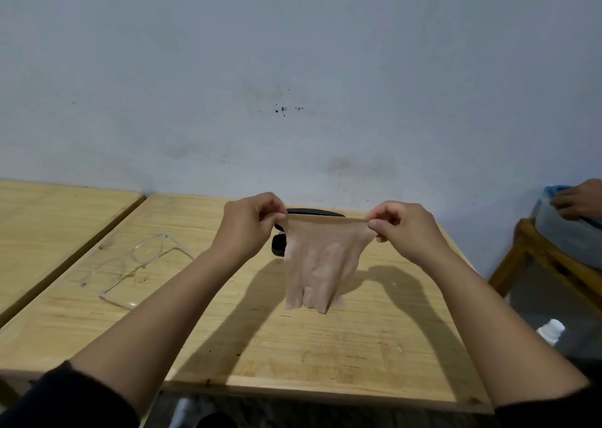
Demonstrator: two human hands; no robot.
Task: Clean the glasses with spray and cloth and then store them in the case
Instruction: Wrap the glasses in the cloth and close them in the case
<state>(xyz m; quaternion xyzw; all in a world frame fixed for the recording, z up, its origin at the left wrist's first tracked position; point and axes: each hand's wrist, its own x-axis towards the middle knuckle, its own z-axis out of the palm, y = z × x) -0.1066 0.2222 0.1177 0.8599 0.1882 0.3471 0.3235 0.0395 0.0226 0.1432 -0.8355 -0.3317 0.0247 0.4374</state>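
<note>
Both hands, left (250, 224) & right (402, 229), pinch cloth (321, 264) taut over table (358, 346) mid; glasses (130, 264) near left edge — sleeve cld knock 'em off.

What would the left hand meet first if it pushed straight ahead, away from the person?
Probably the black case lying open on the table just beyond the left hand, which pinches one top corner of the cloth. Past that is the wall. Depth is hard to judge from one view.

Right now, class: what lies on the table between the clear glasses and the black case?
In the head view, only bare wood of the table lies between the glasses and the case; the left hand hovers above that stretch.
</note>
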